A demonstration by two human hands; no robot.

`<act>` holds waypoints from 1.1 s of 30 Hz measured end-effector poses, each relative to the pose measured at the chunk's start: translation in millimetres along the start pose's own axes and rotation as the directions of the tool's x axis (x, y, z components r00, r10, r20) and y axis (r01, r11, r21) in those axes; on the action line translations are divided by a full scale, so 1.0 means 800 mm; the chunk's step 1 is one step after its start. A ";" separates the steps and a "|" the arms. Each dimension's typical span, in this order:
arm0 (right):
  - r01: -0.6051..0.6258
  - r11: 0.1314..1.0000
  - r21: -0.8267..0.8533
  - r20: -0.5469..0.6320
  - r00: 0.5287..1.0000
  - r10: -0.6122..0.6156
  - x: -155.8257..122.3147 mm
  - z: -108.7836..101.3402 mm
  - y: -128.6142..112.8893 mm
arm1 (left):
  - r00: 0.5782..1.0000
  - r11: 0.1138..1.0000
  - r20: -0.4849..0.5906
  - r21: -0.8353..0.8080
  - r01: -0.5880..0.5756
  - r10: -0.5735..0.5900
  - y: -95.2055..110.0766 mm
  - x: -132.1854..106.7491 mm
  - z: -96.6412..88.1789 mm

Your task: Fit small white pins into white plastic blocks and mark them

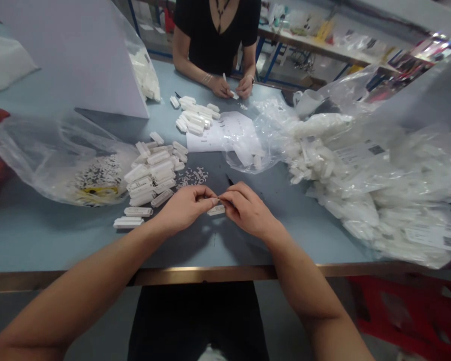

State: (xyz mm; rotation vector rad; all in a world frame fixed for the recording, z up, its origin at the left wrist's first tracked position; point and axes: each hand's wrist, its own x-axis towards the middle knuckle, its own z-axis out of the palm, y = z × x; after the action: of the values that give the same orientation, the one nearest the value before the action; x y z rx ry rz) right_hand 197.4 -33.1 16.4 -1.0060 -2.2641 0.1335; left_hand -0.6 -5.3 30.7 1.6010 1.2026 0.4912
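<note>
My left hand and my right hand meet fingertip to fingertip over the blue-grey table. Both are closed in a pinch; whatever they hold is too small to make out. Just beneath the fingers lies a white plastic piece with dark marks, partly covered by my right hand. A dark pen-like tool pokes out behind my right hand. Tiny white and dark parts are scattered beyond my left hand. To its left rises a pile of white plastic housings.
A clear bag of small parts lies left; large clear bags of white pieces fill the right. A printed sheet lies ahead. Across the table, a person handles a small white piece. A white panel stands at back left.
</note>
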 end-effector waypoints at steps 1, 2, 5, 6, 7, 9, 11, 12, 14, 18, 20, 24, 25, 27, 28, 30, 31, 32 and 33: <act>0.000 1.000 0.001 -0.009 1.000 0.000 0.000 0.001 0.000 | 1.000 1.000 0.001 0.000 0.000 0.000 0.001 0.000 0.000; -0.001 1.000 0.000 -0.014 1.000 0.001 -0.001 0.001 0.000 | 1.000 1.000 0.003 0.002 -0.001 0.001 0.001 0.000 0.000; -0.007 1.000 -0.005 -0.016 1.000 0.007 -0.002 0.004 0.001 | 1.000 1.000 0.006 0.018 0.002 -0.003 0.003 -0.001 0.001; -0.010 1.000 -0.010 -0.021 1.000 0.010 -0.002 0.005 0.001 | 1.000 1.000 0.005 0.025 0.002 -0.002 0.003 -0.001 0.001; -0.013 1.000 -0.017 -0.028 1.000 0.013 -0.003 0.005 0.001 | 1.000 0.999 0.005 0.039 -0.001 0.001 0.003 -0.001 0.000; -0.025 0.999 -0.039 -0.039 0.999 0.023 -0.003 0.002 0.002 | 1.000 0.995 0.002 0.100 -0.012 0.012 0.002 0.000 -0.001; -0.037 0.997 -0.072 -0.012 0.999 0.036 -0.003 -0.002 0.005 | 0.999 0.974 -0.007 0.223 -0.040 0.043 -0.001 0.001 -0.004; -0.032 0.995 -0.092 0.025 0.999 0.035 -0.003 -0.004 0.008 | 0.998 0.951 -0.007 0.302 -0.060 0.065 -0.003 0.002 -0.005; 0.009 0.990 -0.140 0.133 0.991 0.010 -0.003 -0.007 0.012 | 0.994 0.881 0.017 0.462 -0.102 0.106 -0.008 0.004 -0.006; 0.127 0.965 -0.230 0.314 0.948 -0.050 -0.005 -0.007 0.018 | 0.989 0.724 0.121 0.674 -0.147 0.088 -0.017 0.005 -0.001; 0.157 0.955 -0.252 0.360 0.931 -0.058 -0.006 -0.005 0.017 | 0.987 0.670 0.140 0.725 -0.157 0.080 -0.019 0.005 0.003; 0.203 0.938 -0.281 0.430 0.900 -0.066 -0.006 -0.004 0.015 | 0.985 0.638 0.151 0.751 -0.173 0.089 -0.021 0.005 0.007; 0.217 0.933 -0.288 0.444 0.893 -0.071 -0.006 -0.004 0.015 | 0.984 0.638 0.155 0.750 -0.177 0.090 -0.022 0.006 0.007; 0.240 0.924 -0.297 0.464 0.882 -0.080 -0.005 -0.005 0.013 | 0.982 0.640 0.163 0.746 -0.186 0.095 -0.023 0.007 0.007; 0.246 0.922 -0.299 0.471 0.879 -0.082 -0.004 -0.006 0.012 | 0.982 0.642 0.165 0.744 -0.188 0.097 -0.024 0.007 0.007; 0.253 0.920 -0.300 0.480 0.873 -0.083 -0.003 -0.006 0.010 | 0.980 0.649 0.169 0.736 -0.195 0.103 -0.026 0.008 0.008; 0.253 0.918 -0.306 0.484 0.872 -0.079 -0.002 -0.006 0.008 | 0.980 0.653 0.170 0.731 -0.197 0.106 -0.027 0.008 0.008; 0.254 0.915 -0.315 0.489 0.869 -0.073 -0.002 -0.006 0.007 | 0.979 0.658 0.171 0.726 -0.199 0.108 -0.027 0.009 0.009; 0.256 0.910 -0.326 0.494 0.867 -0.067 -0.002 -0.005 0.006 | 0.979 0.661 0.172 0.723 -0.201 0.109 -0.027 0.009 0.009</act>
State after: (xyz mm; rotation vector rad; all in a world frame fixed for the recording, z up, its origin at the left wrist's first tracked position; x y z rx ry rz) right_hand 203.4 -31.6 17.2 -1.0501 -2.8992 -0.1656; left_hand -1.9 -3.3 6.9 2.4102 1.2544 -0.0269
